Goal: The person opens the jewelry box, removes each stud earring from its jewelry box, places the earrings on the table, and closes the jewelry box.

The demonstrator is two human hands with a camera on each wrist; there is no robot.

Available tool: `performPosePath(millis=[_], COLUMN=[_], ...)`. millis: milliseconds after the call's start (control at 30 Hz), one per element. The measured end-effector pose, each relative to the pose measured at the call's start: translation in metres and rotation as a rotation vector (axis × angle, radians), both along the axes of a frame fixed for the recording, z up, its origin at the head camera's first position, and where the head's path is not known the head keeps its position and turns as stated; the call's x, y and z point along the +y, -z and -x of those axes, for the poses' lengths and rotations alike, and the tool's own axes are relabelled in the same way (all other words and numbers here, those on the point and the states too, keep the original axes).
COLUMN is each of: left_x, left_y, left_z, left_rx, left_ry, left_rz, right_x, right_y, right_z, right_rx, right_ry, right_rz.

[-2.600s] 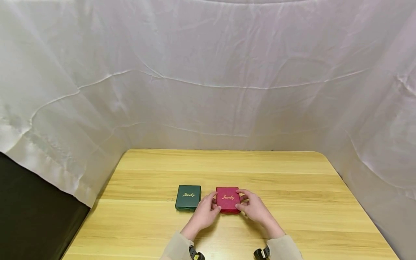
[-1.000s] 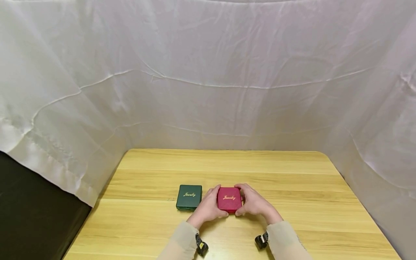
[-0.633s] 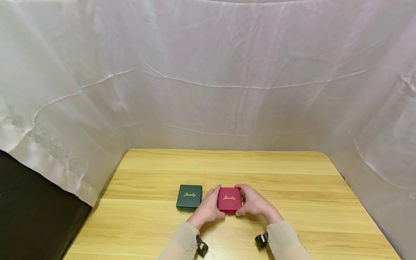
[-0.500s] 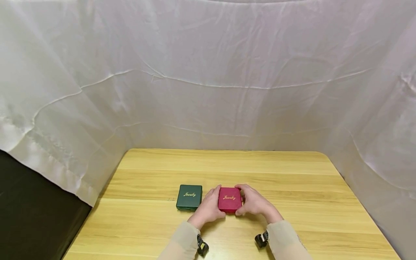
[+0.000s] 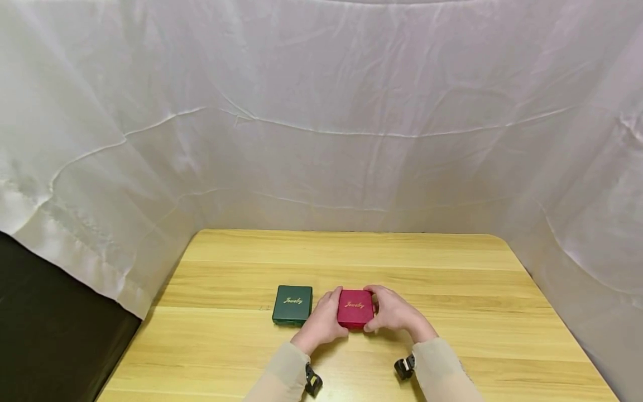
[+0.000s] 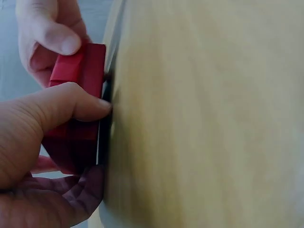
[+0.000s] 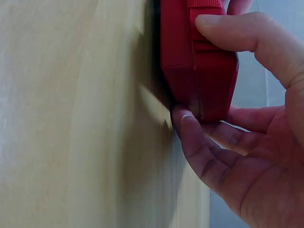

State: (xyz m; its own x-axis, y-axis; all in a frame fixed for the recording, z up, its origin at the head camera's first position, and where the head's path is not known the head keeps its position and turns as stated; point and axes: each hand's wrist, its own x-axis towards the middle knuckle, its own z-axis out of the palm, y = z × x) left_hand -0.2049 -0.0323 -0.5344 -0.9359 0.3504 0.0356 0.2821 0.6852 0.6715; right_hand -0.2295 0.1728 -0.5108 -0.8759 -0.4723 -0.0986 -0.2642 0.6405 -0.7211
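A small red jewelry box [image 5: 355, 307], its lid down and marked with gold "Jewelry" lettering, is between both hands at the front middle of the table. My left hand [image 5: 322, 324] grips its left side, and in the left wrist view the thumb [image 6: 78, 102] bends over the box's front face. From the right side my right hand [image 5: 397, 314] holds it, fingers along the side and bottom edge; its thumb [image 7: 228, 31] presses the front near a ribbed tab [image 7: 205, 4] in the right wrist view. Whether the box touches the table is hard to tell.
A dark green jewelry box [image 5: 292, 304], also closed, lies just left of my left hand. Tiny clear bits [image 5: 264, 308] sit to its left. The wooden table [image 5: 427, 262] is bounded by pale cloth [image 5: 321, 167] behind and at the sides.
Compared with 2.6 seconds ago, both hands have closed in further around the red box, the left thumb shifting to its front. Over the last half second almost nothing has moved.
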Motion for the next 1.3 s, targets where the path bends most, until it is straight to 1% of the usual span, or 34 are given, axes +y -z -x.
performPosePath(millis=[167, 300, 400, 733, 967, 1067, 1300], left_x=[-0.0013, -0.0006, 0.0002, 0.0021, 0.0012, 0.0008, 0.0001], left_y=[-0.0041, -0.0079, -0.0096, -0.0078, -0.0092, -0.0086, -0.0075], left_z=[-0.0002, -0.0007, -0.0007, -0.0004, -0.0001, 0.0003, 0.0006], left_rx=[-0.018, -0.049, -0.056, 0.000, 0.006, 0.003, 0.011], left_ry=[0.015, 0.016, 0.013, 0.017, 0.021, 0.020, 0.017], left_rz=[-0.005, 0.006, 0.016, 0.059, 0.045, 0.041, 0.036], right_x=[0.0015, 0.0019, 0.0020, 0.0039, 0.0041, 0.0039, 0.0042], right_y=[-0.0013, -0.0017, -0.0016, -0.0037, -0.0035, -0.0019, 0.0006], right_z=[-0.0003, -0.0004, -0.0005, 0.0010, -0.0013, -0.0027, -0.0047], right_rx=[-0.013, -0.021, -0.023, -0.026, -0.009, 0.004, 0.042], right_ry=[-0.008, -0.010, -0.013, -0.032, -0.024, -0.017, -0.006], right_rz=[-0.001, 0.009, 0.014, 0.003, 0.005, 0.018, 0.006])
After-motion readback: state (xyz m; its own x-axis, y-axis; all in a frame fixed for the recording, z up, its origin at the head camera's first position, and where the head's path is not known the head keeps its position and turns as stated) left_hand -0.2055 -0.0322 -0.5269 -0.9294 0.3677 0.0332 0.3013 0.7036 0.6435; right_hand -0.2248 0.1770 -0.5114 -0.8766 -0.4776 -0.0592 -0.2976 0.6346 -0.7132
